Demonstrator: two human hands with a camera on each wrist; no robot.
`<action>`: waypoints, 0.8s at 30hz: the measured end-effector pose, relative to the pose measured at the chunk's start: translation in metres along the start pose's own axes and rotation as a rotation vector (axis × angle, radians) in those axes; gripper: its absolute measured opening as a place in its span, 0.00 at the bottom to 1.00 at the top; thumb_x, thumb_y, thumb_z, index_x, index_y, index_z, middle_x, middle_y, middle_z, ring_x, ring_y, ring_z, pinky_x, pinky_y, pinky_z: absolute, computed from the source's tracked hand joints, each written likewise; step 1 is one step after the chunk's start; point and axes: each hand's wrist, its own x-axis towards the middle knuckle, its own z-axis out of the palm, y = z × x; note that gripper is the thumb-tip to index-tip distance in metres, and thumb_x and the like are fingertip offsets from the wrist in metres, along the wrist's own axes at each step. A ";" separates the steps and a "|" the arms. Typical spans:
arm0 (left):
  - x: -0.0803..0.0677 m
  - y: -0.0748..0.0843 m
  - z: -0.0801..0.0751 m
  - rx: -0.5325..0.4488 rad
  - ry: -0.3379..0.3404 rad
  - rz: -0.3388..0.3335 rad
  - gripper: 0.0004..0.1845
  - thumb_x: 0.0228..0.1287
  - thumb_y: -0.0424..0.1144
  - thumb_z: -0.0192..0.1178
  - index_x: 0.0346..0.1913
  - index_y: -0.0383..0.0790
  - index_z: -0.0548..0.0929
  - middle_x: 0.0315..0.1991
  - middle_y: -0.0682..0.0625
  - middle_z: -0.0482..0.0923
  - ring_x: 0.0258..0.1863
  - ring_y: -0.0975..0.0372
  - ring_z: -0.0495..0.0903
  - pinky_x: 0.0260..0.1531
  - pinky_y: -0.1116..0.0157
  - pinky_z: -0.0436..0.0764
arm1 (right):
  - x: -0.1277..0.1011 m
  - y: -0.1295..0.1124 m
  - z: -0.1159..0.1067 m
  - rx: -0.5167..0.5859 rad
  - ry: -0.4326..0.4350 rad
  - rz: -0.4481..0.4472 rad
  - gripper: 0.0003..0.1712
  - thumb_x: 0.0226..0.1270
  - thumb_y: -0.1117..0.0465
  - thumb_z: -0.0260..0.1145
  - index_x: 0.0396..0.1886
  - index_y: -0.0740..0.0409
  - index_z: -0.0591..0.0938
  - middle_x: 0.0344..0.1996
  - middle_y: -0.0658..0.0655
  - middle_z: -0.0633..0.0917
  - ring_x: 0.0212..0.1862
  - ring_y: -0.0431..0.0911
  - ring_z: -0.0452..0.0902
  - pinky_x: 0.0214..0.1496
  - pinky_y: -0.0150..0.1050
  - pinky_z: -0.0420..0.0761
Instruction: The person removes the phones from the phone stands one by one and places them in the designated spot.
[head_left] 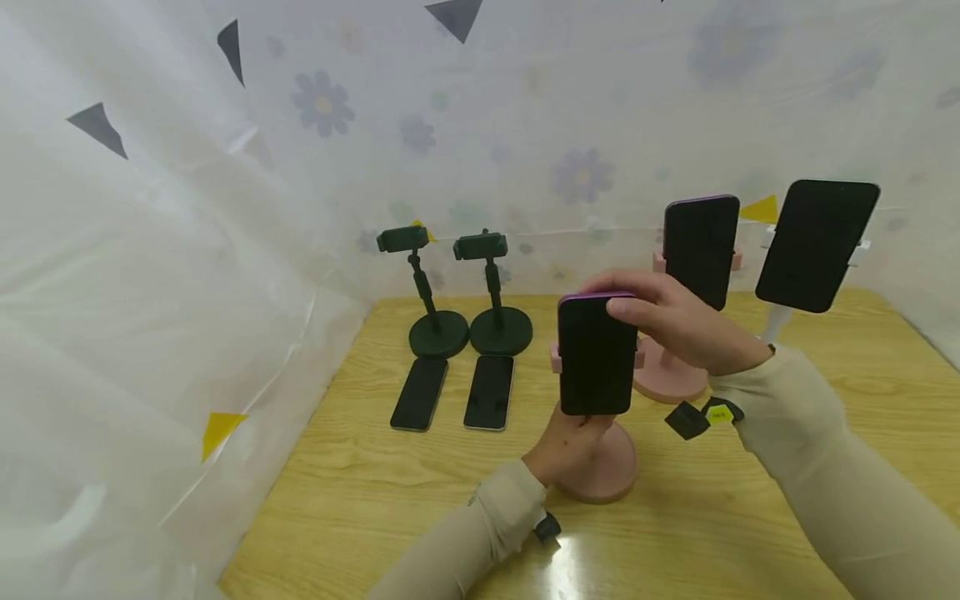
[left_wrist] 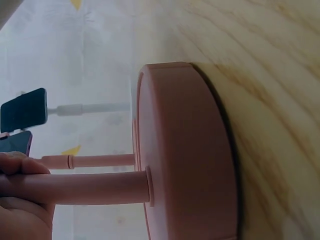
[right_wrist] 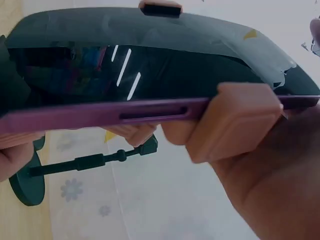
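Note:
A black-screened phone with a purple edge (head_left: 596,358) sits upright in the clamp of a pink phone stand (head_left: 600,471), near the middle of the table. Under the phone, my left hand (head_left: 567,443) grips the stand's pole (left_wrist: 100,189); the left wrist view shows fingers wrapped round it above the round base. My right hand (head_left: 686,325) holds the phone's top right corner, thumb on the screen and the other fingers behind. In the right wrist view, a pink clamp jaw overlaps the phone's purple side (right_wrist: 155,112).
Behind on the right stand another pink stand (head_left: 667,379) with a phone (head_left: 701,250) and a white stand (head_left: 777,321) with a phone (head_left: 817,246). Two dark green stands (head_left: 438,335) hold no phones; two phones (head_left: 418,394) lie before them. A patterned sheet (head_left: 480,150) encloses the table.

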 end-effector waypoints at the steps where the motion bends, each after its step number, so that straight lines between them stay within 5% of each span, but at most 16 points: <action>1: 0.000 0.000 0.000 -0.002 -0.002 0.007 0.06 0.75 0.37 0.54 0.45 0.36 0.74 0.36 0.53 0.68 0.39 0.67 0.69 0.43 0.72 0.70 | 0.002 0.000 -0.001 0.006 -0.030 -0.002 0.19 0.80 0.63 0.47 0.63 0.56 0.76 0.54 0.51 0.84 0.54 0.45 0.82 0.57 0.33 0.79; 12: -0.002 0.001 -0.003 0.001 -0.050 0.005 0.07 0.74 0.33 0.53 0.48 0.31 0.74 0.38 0.42 0.72 0.37 0.71 0.69 0.43 0.74 0.71 | 0.025 0.006 0.000 0.483 -0.347 -0.141 0.22 0.78 0.66 0.42 0.64 0.69 0.71 0.59 0.59 0.81 0.61 0.52 0.78 0.65 0.45 0.77; 18: -0.008 0.026 -0.010 -0.036 -0.097 0.047 0.07 0.74 0.30 0.52 0.46 0.26 0.71 0.34 0.40 0.69 0.34 0.72 0.68 0.41 0.75 0.70 | 0.028 0.007 0.003 0.460 -0.338 -0.193 0.20 0.78 0.67 0.44 0.60 0.71 0.74 0.57 0.60 0.82 0.59 0.54 0.79 0.63 0.46 0.79; 24: -0.008 0.033 -0.013 -0.031 -0.121 0.084 0.06 0.74 0.29 0.50 0.45 0.26 0.70 0.33 0.35 0.70 0.32 0.72 0.68 0.39 0.75 0.69 | 0.028 0.001 0.008 0.412 -0.247 -0.123 0.16 0.78 0.68 0.46 0.54 0.62 0.79 0.49 0.57 0.84 0.51 0.52 0.82 0.57 0.47 0.82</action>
